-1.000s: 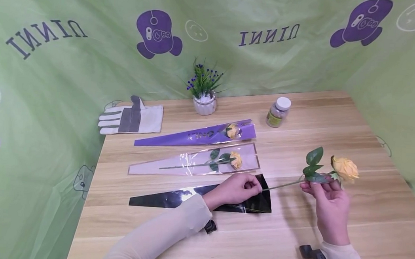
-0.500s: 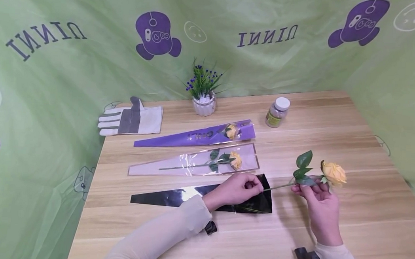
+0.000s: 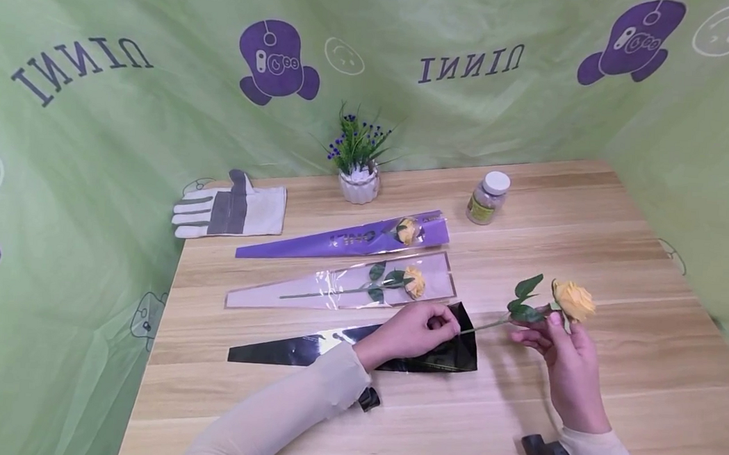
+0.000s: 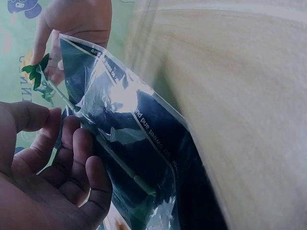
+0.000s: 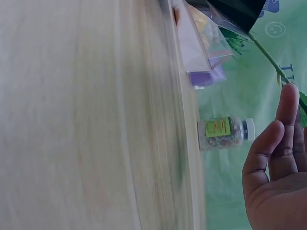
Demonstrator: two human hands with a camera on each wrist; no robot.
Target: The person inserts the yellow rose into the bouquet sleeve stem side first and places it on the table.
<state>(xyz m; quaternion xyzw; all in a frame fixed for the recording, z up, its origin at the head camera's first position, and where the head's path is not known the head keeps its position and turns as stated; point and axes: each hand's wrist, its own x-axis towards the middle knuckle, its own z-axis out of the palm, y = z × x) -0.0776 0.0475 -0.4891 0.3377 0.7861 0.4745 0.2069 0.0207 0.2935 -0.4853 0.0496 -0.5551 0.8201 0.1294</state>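
Observation:
My left hand pinches the wide open end of a black flower wrapping sleeve lying across the table. My right hand holds a yellow-orange rose just below its bloom, between thumb and fingers. Its green leaves stick out to the left of those fingers. From there the stem slants down into the sleeve's mouth. The left wrist view shows the lower stem inside the sleeve, behind the clear front film. The right wrist view catches only part of the right hand.
Behind the black sleeve lie a pink sleeve and a purple sleeve, each with a yellow rose inside. A work glove, a potted plant and a white-lidded jar stand or lie farther back on the wooden table.
My right hand has moved left with the rose, and more of the stem has gone into the sleeve. Its fingers now sit nearer the bloom. My left hand has stayed nearly still.

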